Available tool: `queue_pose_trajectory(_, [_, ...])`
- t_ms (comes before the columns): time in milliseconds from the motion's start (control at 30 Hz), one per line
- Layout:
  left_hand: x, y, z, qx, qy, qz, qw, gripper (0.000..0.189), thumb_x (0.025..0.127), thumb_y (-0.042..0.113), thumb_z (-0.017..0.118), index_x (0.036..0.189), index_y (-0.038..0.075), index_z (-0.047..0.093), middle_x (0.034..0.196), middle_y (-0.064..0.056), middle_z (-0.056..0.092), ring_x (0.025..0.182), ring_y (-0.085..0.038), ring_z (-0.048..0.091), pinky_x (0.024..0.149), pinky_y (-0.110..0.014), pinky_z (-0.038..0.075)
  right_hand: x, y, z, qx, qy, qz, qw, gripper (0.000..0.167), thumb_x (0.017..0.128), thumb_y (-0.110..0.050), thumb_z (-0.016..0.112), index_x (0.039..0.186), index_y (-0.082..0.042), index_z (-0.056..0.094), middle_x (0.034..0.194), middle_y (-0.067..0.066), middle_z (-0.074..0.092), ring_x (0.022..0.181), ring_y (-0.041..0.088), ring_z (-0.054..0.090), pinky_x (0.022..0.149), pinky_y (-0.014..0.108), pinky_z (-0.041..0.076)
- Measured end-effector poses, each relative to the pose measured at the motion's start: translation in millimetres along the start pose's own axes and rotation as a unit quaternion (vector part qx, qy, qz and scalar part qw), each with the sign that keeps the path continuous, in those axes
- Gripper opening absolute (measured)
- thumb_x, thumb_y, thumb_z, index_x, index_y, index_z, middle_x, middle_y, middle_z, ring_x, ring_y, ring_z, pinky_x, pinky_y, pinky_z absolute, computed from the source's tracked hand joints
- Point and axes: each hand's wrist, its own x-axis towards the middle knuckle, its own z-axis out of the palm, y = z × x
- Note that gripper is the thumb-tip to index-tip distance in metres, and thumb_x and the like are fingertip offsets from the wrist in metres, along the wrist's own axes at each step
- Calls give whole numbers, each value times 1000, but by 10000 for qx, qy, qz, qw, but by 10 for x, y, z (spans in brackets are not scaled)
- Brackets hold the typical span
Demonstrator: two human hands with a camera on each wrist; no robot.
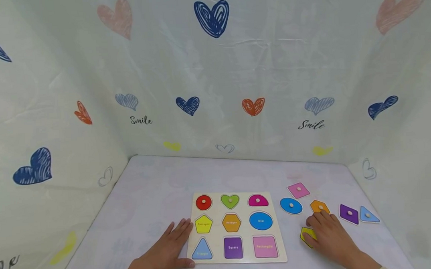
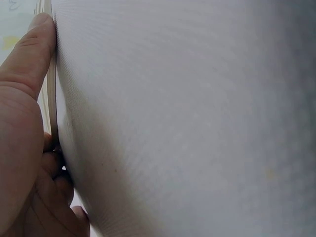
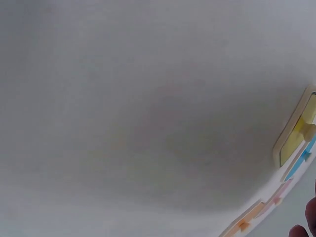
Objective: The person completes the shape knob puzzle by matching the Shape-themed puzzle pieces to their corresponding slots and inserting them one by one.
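A pale wooden shape puzzle board (image 1: 214, 247) lies on the table. Along its left edge rests my left hand (image 1: 166, 247), fingers spread and fairly straight; the left wrist view has its thumb (image 2: 30, 61) against the board's side. My right hand (image 1: 330, 236) hovers over the loose pieces with fingers slightly bent. Its thumb overlaps the yellow pentagon piece (image 1: 304, 231) in the head view, and its fingertips reach the near edge of the orange hexagon piece (image 1: 317, 205). From the right wrist, the yellow piece (image 3: 292, 140) lies flat, with the visible fingertips (image 3: 311, 215) apart from it.
Red circle (image 1: 204, 198), green heart (image 1: 225, 199) and magenta semicircle (image 1: 258, 196) pieces sit in the board's top row. Loose on the right are a pink rectangle (image 1: 295, 191), blue oval (image 1: 286, 205), purple square (image 1: 349, 219) and blue triangle (image 1: 368, 219). Heart-printed cloth (image 1: 220, 78) surrounds the table.
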Motion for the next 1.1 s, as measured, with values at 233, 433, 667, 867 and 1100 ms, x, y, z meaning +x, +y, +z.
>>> queue_pose_trajectory(233, [-12, -20, -1, 35, 34, -33, 10000, 117, 79, 79, 72, 166, 11, 32, 174, -6, 30, 162, -30, 22, 131, -62, 15, -142, -2, -8, 36, -341, -11, 9994, 27, 82, -30, 86, 96, -21, 65, 93, -11, 54, 92, 13, 45, 81, 37, 46])
queue_pose_trajectory(433, [-11, -14, -4, -8, 50, 15, 10000, 116, 80, 77, 73, 166, 10, 31, 174, -7, 30, 162, -30, 23, 131, -62, 15, -178, 13, 23, -121, -418, -40, 9990, 26, 83, -30, 87, 95, -21, 65, 91, -11, 53, 90, 12, 43, 80, 35, 45])
queue_pose_trajectory(667, [-9, -5, 3, -28, 43, -1, 10000, 116, 80, 75, 74, 166, 9, 31, 174, -7, 30, 163, -31, 22, 131, -61, 13, -206, 47, 70, -126, -439, -65, 9989, 26, 83, -28, 87, 95, -21, 65, 90, -11, 53, 89, 12, 44, 79, 35, 47])
queue_pose_trajectory(867, [-9, 7, 0, -87, -5, -111, 9999, 117, 79, 73, 76, 167, 10, 30, 174, -6, 29, 163, -31, 20, 132, -61, 11, -210, 61, 161, -80, 216, -386, 9990, 28, 79, -24, 88, 92, -20, 63, 88, -12, 51, 87, 11, 43, 76, 33, 48])
queue_pose_trajectory(1100, [-14, 15, -18, -108, -13, -107, 9999, 117, 80, 73, 75, 168, 12, 28, 175, -4, 28, 164, -30, 18, 132, -60, 9, -162, 5, 157, -38, 165, -237, 9996, 27, 82, -25, 88, 93, -17, 64, 87, -9, 51, 87, 14, 44, 78, 36, 50])
